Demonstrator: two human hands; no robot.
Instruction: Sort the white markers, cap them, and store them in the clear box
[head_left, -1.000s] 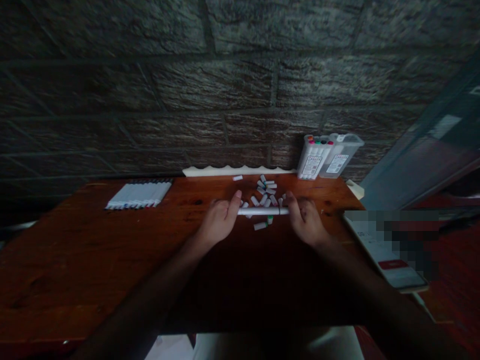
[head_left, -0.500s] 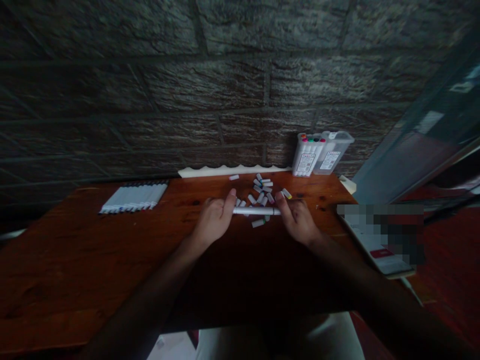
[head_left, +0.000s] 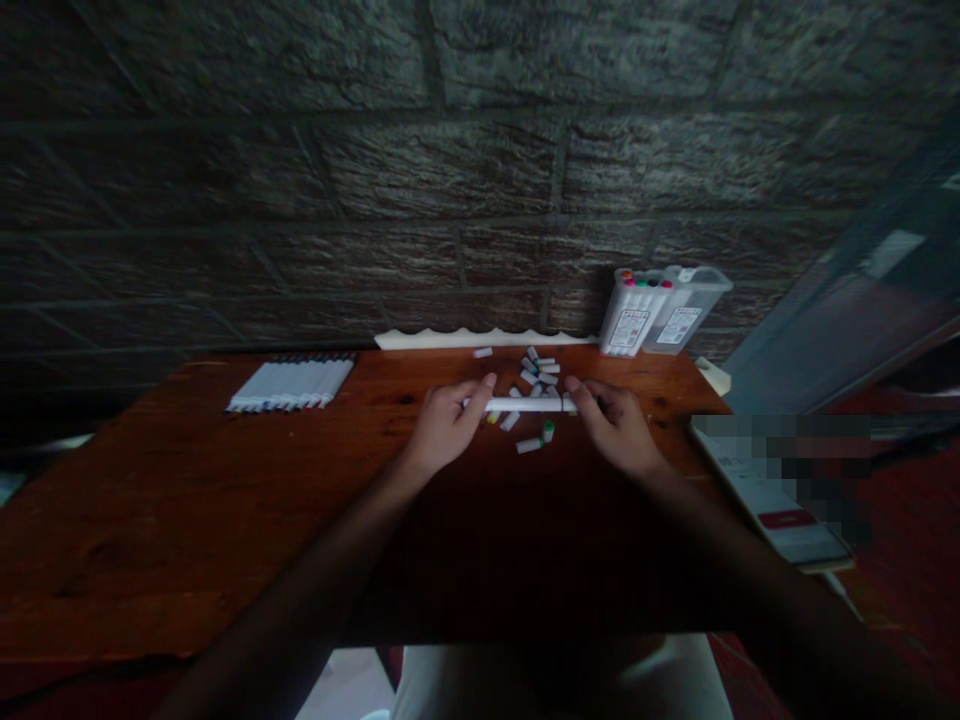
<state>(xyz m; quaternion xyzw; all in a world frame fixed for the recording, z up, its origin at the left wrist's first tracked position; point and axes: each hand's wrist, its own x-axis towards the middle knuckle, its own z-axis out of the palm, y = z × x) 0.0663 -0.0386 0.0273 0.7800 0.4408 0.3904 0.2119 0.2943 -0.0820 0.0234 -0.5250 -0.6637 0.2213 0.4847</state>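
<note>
A long white marker [head_left: 526, 404] lies level between my two hands above the wooden table [head_left: 187, 500]. My left hand [head_left: 448, 428] pinches its left end. My right hand [head_left: 616, 427] grips its right end, where a cap sits. Just behind and below the marker, several loose white marker caps [head_left: 538, 368] with coloured tips are scattered on the table. One cap [head_left: 529, 445] and a green-tipped one [head_left: 548, 431] lie nearest me.
A row of white markers [head_left: 292, 386] lies side by side at the table's back left. Two clear marker cases [head_left: 660, 310] stand against the brick wall at the back right. A cream scalloped strip [head_left: 480, 340] runs along the wall. Papers [head_left: 780, 510] lie at right.
Both hands keep hold of the marker's ends throughout. The marker sits slightly farther from me, closer over the pile of caps. The view shifted a little.
</note>
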